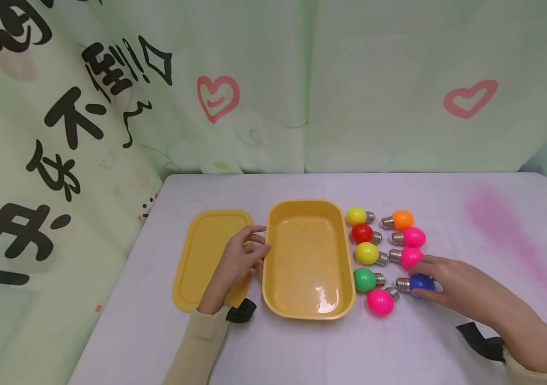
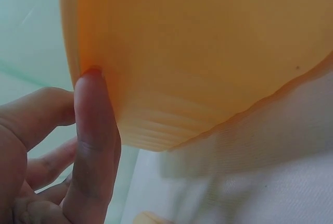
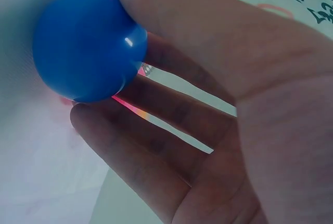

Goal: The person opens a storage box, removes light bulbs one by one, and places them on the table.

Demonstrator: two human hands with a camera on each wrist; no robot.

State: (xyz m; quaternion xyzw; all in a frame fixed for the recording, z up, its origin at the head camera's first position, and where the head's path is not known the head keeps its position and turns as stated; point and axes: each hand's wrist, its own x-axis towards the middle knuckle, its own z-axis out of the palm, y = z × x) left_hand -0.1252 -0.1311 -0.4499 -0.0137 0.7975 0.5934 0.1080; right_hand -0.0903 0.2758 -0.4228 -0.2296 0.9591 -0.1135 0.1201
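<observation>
A yellow plastic box [image 1: 309, 256] stands with its open side up. At its left rim is my left hand [image 1: 241, 254], which pinches the edge between thumb and fingers; the left wrist view shows a fingertip against the outer wall [image 2: 192, 52]. My right hand [image 1: 465, 291] holds a blue light bulb [image 1: 421, 282], thumb on one side and fingers round the other. In the right wrist view that blue bulb [image 3: 86, 44] lies close to the table surface. Just behind it is a pink bulb [image 1: 411, 258], partly covered by the right fingers.
Beside the box, more bulbs lie in two rough columns: yellow [image 1: 356, 216], red [image 1: 362, 233], green [image 1: 364, 279], pink [image 1: 380, 302] and orange [image 1: 403, 220] among them. A flat yellow lid [image 1: 201, 251] lies left, partly beneath the left forearm. A printed curtain [image 1: 374, 80] hangs behind the table.
</observation>
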